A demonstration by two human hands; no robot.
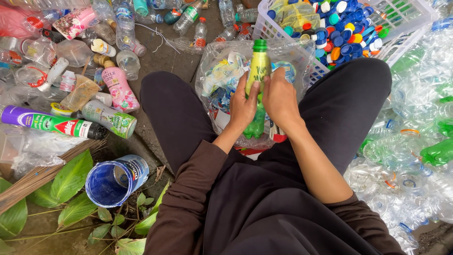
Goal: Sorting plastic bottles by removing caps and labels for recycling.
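Both hands are on one green bottle [257, 89] now: the left hand [242, 107] wraps its lower half, thumb pressed up against the yellow label [258, 71], while the right hand [279, 99] closes on it from the other side, fingers curled around the same label. The bottle stands upright between the knees, green cap [259, 45] on top, directly over the clear bag [213, 71] of loose wrappers that gapes beneath it. By my reading the step in hand is stripping that label, with both thumbs sitting right at its edge. The next move looks to call for a firm hold low on the bottle from the left hand and a steady pull from the right, so the sleeve tears free and drops into the bag instead of shredding. Beyond the bottle and to its right sits a white basket [264, 26] heaped with coloured caps, so the green cap may call for a twist too, though that is a guess. Right of the bottle lies a pile of clear bottles [415, 156]; left of it lie mixed containers, a pink bottle [120, 87] and a blue can [115, 182] on the ground.
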